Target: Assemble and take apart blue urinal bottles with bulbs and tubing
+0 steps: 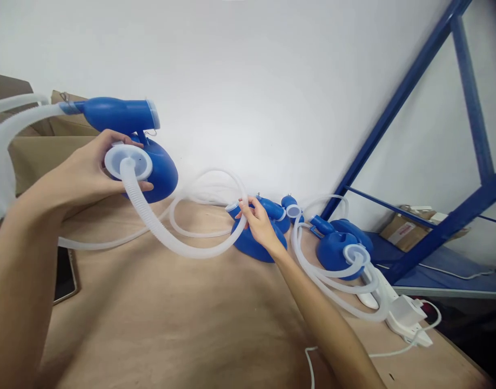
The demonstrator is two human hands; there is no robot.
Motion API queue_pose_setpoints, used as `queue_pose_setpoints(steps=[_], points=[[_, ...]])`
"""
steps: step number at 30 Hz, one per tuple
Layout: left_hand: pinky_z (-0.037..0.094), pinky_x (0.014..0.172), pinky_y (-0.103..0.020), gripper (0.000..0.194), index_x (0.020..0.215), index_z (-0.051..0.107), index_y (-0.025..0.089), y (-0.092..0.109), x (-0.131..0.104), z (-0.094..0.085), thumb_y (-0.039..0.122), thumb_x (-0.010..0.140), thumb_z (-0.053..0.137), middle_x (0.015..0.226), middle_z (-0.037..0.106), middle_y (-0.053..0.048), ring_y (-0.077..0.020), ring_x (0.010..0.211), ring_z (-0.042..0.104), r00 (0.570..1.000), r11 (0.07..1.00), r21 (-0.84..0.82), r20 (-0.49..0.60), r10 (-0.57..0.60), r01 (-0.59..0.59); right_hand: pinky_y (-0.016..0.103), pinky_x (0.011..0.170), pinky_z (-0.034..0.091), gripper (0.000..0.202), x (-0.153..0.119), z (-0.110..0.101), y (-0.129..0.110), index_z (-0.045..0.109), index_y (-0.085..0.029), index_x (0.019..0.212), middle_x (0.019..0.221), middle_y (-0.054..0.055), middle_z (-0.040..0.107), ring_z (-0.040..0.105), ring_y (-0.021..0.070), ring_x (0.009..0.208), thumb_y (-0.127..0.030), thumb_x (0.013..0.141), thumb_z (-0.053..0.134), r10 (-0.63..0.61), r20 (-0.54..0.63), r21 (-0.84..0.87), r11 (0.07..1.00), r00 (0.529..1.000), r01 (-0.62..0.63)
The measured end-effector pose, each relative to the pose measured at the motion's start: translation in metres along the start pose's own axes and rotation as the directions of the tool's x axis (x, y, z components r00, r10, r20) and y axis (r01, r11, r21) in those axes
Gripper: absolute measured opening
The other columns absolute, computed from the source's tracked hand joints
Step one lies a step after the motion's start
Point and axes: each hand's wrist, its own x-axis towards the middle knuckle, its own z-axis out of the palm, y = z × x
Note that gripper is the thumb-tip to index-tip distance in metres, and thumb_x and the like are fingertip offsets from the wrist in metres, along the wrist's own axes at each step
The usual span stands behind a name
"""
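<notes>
Raised at the left, my left hand grips a blue urinal bottle around its white cap, thumb below and fingers above. The bottle's blue tubular head points right over the hand. From the cap, a translucent corrugated hose sags and curves up to my right hand, which is closed round it. Behind the right hand, another blue urinal bottle rests on the table, partly covered by the hand.
More blue bottles with coiled hoses stand at the right, beside a white power strip and its cord. A phone lies at left, partly behind my forearm. Cardboard boxes are at back left; a blue metal rack rises on the right.
</notes>
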Motion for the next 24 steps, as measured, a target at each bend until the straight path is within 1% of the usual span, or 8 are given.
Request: queue_pose_setpoints(steps=[3,7,10,13,16,19,21,24], points=[[0.052,0.106,-0.035,0.091,0.139,0.045,0.023,-0.014,0.005,0.006,0.071,0.070,0.081,0.147,0.064,-0.007,-0.0260,0.126,0.062,0.992,0.972,-0.200,-0.055,0.114,-0.123,0.023,0.052,0.047,0.047,0.012,0.015,0.000,0.059,-0.021,0.111,0.089,0.002,0.066,0.065,0.0162,0.076,-0.064,0.093,0.059,-0.010,0.027,-0.008,1.000,1.000,0.010],[0.050,0.110,-0.038,0.090,0.144,0.041,0.017,-0.028,0.013,0.013,0.057,0.073,0.080,0.149,0.063,-0.013,-0.0264,0.127,0.062,0.989,0.940,-0.317,0.040,0.144,-0.124,0.020,0.051,0.048,0.043,0.026,0.037,-0.001,0.057,-0.025,0.119,0.109,0.004,0.065,0.068,0.0158,0.085,-0.060,0.094,0.061,-0.043,0.041,-0.030,0.999,0.998,0.044],[0.051,0.108,-0.037,0.089,0.144,0.044,0.015,-0.037,0.019,0.021,0.056,0.072,0.076,0.150,0.063,-0.012,-0.0266,0.125,0.062,0.975,0.941,-0.322,0.155,0.160,-0.104,0.020,0.051,0.049,0.037,0.040,0.056,0.000,0.056,-0.026,0.118,0.114,0.003,0.061,0.068,0.0151,0.086,-0.055,0.095,0.061,-0.070,0.076,-0.054,0.996,0.995,0.074],[0.051,0.106,-0.037,0.089,0.144,0.048,0.015,-0.047,0.024,0.030,0.060,0.070,0.071,0.146,0.065,-0.010,-0.0277,0.119,0.063,0.960,0.975,-0.215,0.255,0.118,-0.063,0.020,0.055,0.049,0.033,0.057,0.075,0.007,0.056,-0.025,0.118,0.116,0.004,0.060,0.067,0.0138,0.084,-0.048,0.096,0.060,-0.039,0.097,-0.109,0.993,0.995,0.050],[0.051,0.105,-0.036,0.085,0.144,0.050,0.014,-0.055,0.027,0.032,0.056,0.072,0.069,0.139,0.065,-0.009,-0.0287,0.118,0.063,0.917,0.992,-0.122,0.391,0.079,-0.034,0.023,0.062,0.052,0.027,0.074,0.091,0.019,0.057,-0.023,0.116,0.119,0.005,0.061,0.066,0.0143,0.086,-0.042,0.098,0.060,0.031,0.081,-0.170,0.985,0.996,-0.017],[0.047,0.111,-0.037,0.077,0.142,0.049,0.013,-0.052,0.025,0.024,0.050,0.077,0.067,0.142,0.062,-0.011,-0.0284,0.125,0.059,0.871,0.989,-0.146,0.486,0.072,0.000,0.026,0.066,0.054,0.018,0.091,0.104,0.032,0.057,-0.022,0.109,0.115,0.006,0.063,0.067,0.0147,0.082,-0.036,0.099,0.060,0.086,0.057,-0.180,0.981,0.995,-0.074],[0.046,0.113,-0.038,0.076,0.142,0.049,0.015,-0.047,0.022,0.017,0.048,0.076,0.066,0.140,0.062,-0.010,-0.0283,0.128,0.058,0.846,0.982,-0.188,0.529,0.072,0.034,0.026,0.063,0.053,0.013,0.103,0.111,0.039,0.056,-0.022,0.105,0.109,0.005,0.065,0.066,0.0129,0.073,-0.033,0.100,0.059,0.124,0.032,-0.175,0.978,0.992,-0.117],[0.050,0.108,-0.037,0.073,0.140,0.051,0.018,-0.039,0.019,0.011,0.044,0.074,0.065,0.130,0.068,-0.007,-0.0286,0.128,0.058,0.790,0.975,-0.212,0.607,0.083,0.061,0.022,0.053,0.048,0.010,0.124,0.120,0.043,0.052,-0.022,0.102,0.101,0.002,0.064,0.063,0.0090,0.059,-0.031,0.103,0.057,0.174,-0.009,-0.149,0.973,0.985,-0.174]])
